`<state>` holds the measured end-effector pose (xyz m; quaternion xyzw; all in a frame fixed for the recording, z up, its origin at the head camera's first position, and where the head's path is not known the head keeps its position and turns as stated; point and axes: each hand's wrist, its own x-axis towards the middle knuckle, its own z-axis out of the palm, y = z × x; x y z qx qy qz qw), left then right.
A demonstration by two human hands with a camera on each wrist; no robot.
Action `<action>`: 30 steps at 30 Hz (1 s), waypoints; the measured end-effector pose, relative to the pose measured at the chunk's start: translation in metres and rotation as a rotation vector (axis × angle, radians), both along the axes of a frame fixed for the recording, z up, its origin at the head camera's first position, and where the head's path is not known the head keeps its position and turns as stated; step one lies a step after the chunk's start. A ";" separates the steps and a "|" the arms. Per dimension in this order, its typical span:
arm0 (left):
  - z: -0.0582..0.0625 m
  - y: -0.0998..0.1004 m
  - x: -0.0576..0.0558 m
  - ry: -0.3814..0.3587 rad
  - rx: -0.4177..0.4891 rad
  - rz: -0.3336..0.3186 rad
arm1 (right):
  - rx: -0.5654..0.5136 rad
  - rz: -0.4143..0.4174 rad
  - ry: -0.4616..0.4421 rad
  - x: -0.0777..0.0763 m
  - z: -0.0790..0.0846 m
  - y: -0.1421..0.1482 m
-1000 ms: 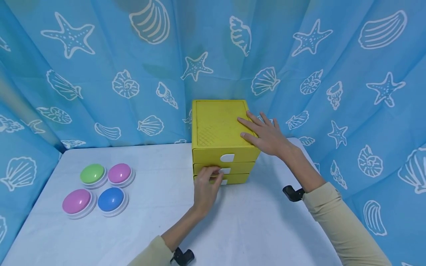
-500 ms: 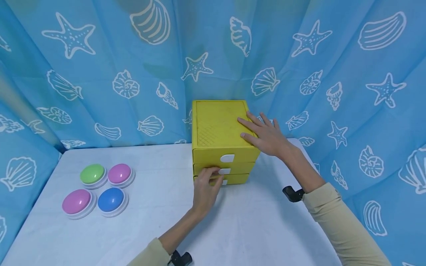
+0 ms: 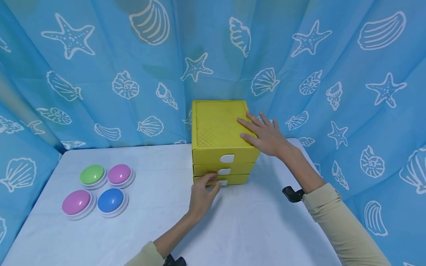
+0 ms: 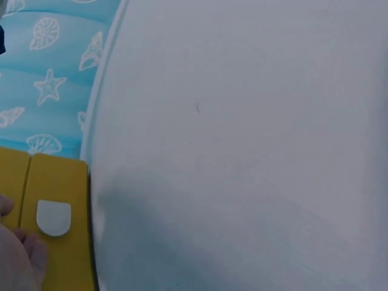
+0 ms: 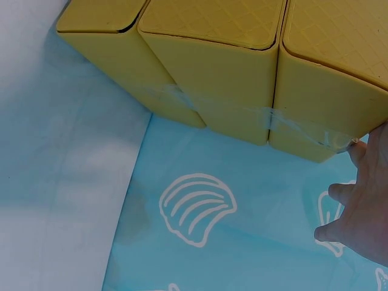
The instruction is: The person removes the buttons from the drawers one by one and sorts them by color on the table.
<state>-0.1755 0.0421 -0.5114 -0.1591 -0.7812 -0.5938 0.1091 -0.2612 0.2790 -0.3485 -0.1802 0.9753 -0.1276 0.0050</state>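
A yellow three-drawer storage box (image 3: 219,123) stands on the table with its drawers pushed in. White tabs mark the top drawer (image 3: 227,158), middle drawer (image 3: 224,171) and bottom drawer (image 3: 223,183). My left hand (image 3: 201,197) is in front of the lower drawers, its thumb and fingers loosely bent and apart, gripping no tab. In the left wrist view its fingers (image 4: 35,254) lie beside the bottom drawer's white tab (image 4: 54,218). My right hand (image 3: 267,138) rests with spread fingers on the box's top right edge; the right wrist view shows this hand (image 5: 367,206) by the box's side.
Several round push lights or buttons stand on the left of the white table (image 3: 159,177): green (image 3: 92,174), pink (image 3: 119,173), a larger pink (image 3: 76,202) and blue (image 3: 111,200). A blue shell-patterned curtain (image 3: 213,44) hangs behind the box. Transparent tape (image 5: 270,115) crosses the box's side.
My left hand has let go near the middle drawer's tab and moved slightly down and left, uncovering more of the lower tabs. My right hand stays put on the box.
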 end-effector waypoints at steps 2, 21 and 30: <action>-0.004 0.000 0.000 -0.010 -0.012 -0.021 | -0.002 0.002 -0.001 0.000 0.000 0.000; -0.020 0.003 -0.008 0.107 -0.288 0.067 | -0.017 0.006 -0.012 0.001 0.001 0.000; -0.022 0.004 -0.014 0.247 -0.356 0.116 | -0.018 0.009 -0.016 0.000 0.001 0.000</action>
